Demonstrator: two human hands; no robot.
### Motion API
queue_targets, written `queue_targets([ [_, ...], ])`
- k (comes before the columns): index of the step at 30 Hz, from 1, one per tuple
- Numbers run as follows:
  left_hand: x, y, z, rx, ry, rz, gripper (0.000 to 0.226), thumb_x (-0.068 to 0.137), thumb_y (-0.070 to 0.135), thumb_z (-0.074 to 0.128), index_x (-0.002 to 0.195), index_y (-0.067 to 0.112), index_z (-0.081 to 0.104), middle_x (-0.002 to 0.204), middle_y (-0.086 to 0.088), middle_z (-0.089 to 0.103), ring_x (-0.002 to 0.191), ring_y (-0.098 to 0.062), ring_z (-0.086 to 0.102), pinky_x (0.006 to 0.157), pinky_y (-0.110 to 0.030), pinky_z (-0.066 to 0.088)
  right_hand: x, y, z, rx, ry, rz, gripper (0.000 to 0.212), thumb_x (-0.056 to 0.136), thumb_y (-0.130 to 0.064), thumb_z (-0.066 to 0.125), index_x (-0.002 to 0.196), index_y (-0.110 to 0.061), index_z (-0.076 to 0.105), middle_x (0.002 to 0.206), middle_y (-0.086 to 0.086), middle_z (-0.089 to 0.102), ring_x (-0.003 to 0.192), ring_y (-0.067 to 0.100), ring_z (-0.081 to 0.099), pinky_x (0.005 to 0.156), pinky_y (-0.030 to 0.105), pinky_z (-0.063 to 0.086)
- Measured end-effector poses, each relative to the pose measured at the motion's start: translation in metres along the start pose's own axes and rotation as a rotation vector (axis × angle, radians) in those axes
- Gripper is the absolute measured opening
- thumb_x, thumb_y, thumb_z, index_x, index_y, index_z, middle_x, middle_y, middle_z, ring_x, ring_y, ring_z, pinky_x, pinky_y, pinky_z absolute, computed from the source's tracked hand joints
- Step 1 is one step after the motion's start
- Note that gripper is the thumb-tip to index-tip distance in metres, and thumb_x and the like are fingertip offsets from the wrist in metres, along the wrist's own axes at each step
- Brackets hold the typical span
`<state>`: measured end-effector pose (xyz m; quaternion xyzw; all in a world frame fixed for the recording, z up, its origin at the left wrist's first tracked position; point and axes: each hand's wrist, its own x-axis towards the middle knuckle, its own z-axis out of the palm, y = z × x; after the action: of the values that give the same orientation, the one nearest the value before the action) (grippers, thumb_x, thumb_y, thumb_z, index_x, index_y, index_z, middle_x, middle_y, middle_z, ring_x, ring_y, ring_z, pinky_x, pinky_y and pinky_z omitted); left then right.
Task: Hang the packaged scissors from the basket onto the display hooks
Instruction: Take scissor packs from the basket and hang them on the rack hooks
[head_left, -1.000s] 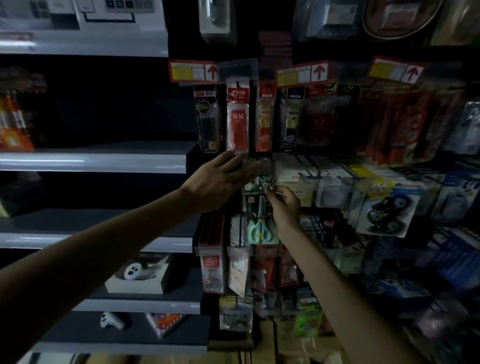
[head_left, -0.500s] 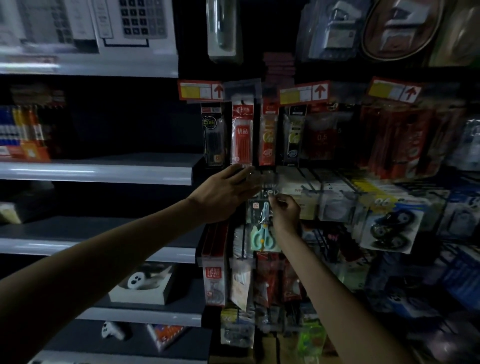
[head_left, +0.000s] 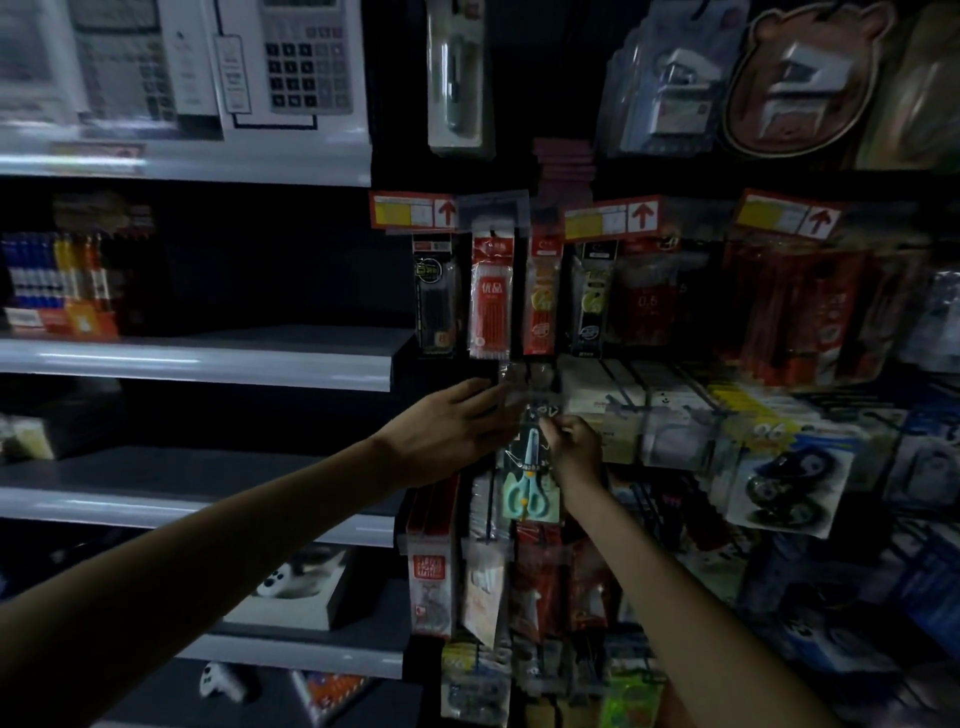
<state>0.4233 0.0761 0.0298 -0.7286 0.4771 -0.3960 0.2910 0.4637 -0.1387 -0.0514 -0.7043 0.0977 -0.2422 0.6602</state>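
Observation:
A packaged pair of scissors (head_left: 529, 480) with mint-green handles hangs upright against the dark display wall, just below a row of pen packs. My right hand (head_left: 571, 449) pinches the pack's upper right edge with curled fingers. My left hand (head_left: 452, 428) reaches in from the left with fingers stretched out, its fingertips at a clear plastic tag (head_left: 519, 379) above the pack's top. The hook itself is lost in the dark and the blur. No basket is in view.
Pen packs (head_left: 491, 299) hang above under red-arrow price labels (head_left: 613, 218). White boxes (head_left: 597, 410) and tape packs (head_left: 789, 483) fill the hooks to the right. Grey shelves (head_left: 208, 358) run along the left, with calculators (head_left: 306, 57) on top and small toys (head_left: 291, 587) lower down.
The view has tilted downward, so the display sits lower in frame. Both hands stay at the scissors pack, and the right hand has slid slightly up toward its top.

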Motion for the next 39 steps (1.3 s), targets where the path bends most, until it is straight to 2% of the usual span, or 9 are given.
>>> queue_targets([
  [4, -0.024, 0.020, 0.024, 0.007, 0.071, 0.041, 0.059, 0.089, 0.015, 0.075, 0.145, 0.022, 0.059, 0.158, -0.007, 0.051, 0.154, -0.032, 0.036, 0.126, -0.055, 0.029, 0.001, 0.006, 0.001, -0.077, -0.036, -0.029, 0.012, 0.102, -0.016, 0.062, 0.100, -0.005, 0.065, 0.099, 0.009, 0.071, 0.092, 0.027, 0.066, 0.067, 0.024, 0.043],
  [7, -0.034, 0.052, 0.051, -0.142, 0.074, -0.053, 0.058, 0.086, 0.019, 0.080, 0.140, 0.020, 0.060, 0.135, -0.006, 0.067, 0.126, -0.026, 0.063, 0.102, -0.044, 0.052, -0.001, 0.005, -0.002, -0.129, -0.048, -0.051, 0.009, 0.104, -0.020, 0.059, 0.096, -0.016, 0.059, 0.095, 0.004, 0.066, 0.092, 0.026, 0.064, 0.066, 0.027, 0.041],
  [9, -0.026, 0.072, 0.058, -0.311, -0.027, -0.301, 0.054, 0.087, 0.022, 0.077, 0.138, 0.023, 0.058, 0.119, -0.001, 0.068, 0.103, -0.021, 0.067, 0.085, -0.036, 0.055, -0.001, 0.005, -0.003, -0.151, -0.053, -0.059, 0.010, 0.105, -0.024, 0.057, 0.099, -0.016, 0.059, 0.096, 0.005, 0.065, 0.088, 0.026, 0.063, 0.064, 0.027, 0.040],
  [12, -0.006, 0.093, 0.069, -0.742, -0.268, -0.821, 0.044, 0.099, 0.033, 0.065, 0.141, 0.028, 0.052, 0.129, 0.004, 0.060, 0.109, -0.017, 0.063, 0.083, -0.030, 0.052, -0.004, 0.007, -0.004, -0.106, -0.061, -0.010, 0.008, 0.106, -0.024, 0.056, 0.104, -0.016, 0.059, 0.095, 0.001, 0.064, 0.079, 0.014, 0.058, 0.060, 0.023, 0.041],
  [18, 0.021, 0.118, 0.091, -1.477, -0.098, -1.279, 0.018, 0.096, 0.019, 0.074, 0.111, 0.020, 0.064, 0.104, 0.003, 0.071, 0.090, -0.013, 0.070, 0.074, -0.028, 0.062, -0.008, 0.010, -0.002, -0.044, -0.059, 0.019, 0.003, 0.107, -0.023, 0.054, 0.108, -0.020, 0.055, 0.100, 0.000, 0.060, 0.094, 0.018, 0.057, 0.066, 0.027, 0.041],
  [22, 0.024, 0.124, 0.094, -1.548, 0.024, -1.383, 0.010, 0.097, 0.022, 0.075, 0.091, 0.022, 0.068, 0.084, 0.007, 0.073, 0.077, -0.008, 0.071, 0.058, -0.011, 0.049, -0.016, 0.018, -0.004, -0.083, -0.008, 0.014, 0.013, 0.103, -0.021, 0.061, 0.111, -0.012, 0.056, 0.094, -0.002, 0.059, 0.079, 0.010, 0.055, 0.058, 0.015, 0.038],
  [30, 0.010, 0.147, 0.103, -1.823, 0.184, -1.569, 0.012, 0.095, 0.013, 0.075, 0.105, 0.015, 0.071, 0.101, -0.005, 0.079, 0.092, -0.024, 0.078, 0.081, -0.049, 0.065, -0.042, 0.073, -0.014, -0.089, -0.029, -0.034, 0.029, 0.091, -0.012, 0.076, 0.098, -0.028, 0.053, 0.093, 0.007, 0.066, 0.083, 0.020, 0.066, 0.064, 0.022, 0.048],
  [35, 0.009, 0.154, 0.110, -1.865, 0.245, -1.595, 0.008, 0.096, 0.011, 0.074, 0.103, 0.012, 0.073, 0.100, -0.008, 0.079, 0.090, -0.023, 0.078, 0.066, -0.032, 0.061, -0.048, 0.088, -0.012, -0.128, 0.032, -0.078, 0.029, 0.089, -0.015, 0.079, 0.111, -0.018, 0.060, 0.091, -0.003, 0.064, 0.084, 0.013, 0.063, 0.068, 0.019, 0.047],
  [39, 0.014, 0.150, 0.121, -1.871, 0.265, -1.636, 0.007, 0.095, 0.010, 0.075, 0.101, 0.014, 0.075, 0.097, -0.004, 0.080, 0.093, -0.023, 0.078, 0.078, -0.042, 0.064, -0.039, 0.089, -0.007, -0.123, 0.055, -0.073, 0.034, 0.087, -0.021, 0.081, 0.113, -0.022, 0.058, 0.091, 0.002, 0.068, 0.084, 0.017, 0.066, 0.071, 0.031, 0.052],
])
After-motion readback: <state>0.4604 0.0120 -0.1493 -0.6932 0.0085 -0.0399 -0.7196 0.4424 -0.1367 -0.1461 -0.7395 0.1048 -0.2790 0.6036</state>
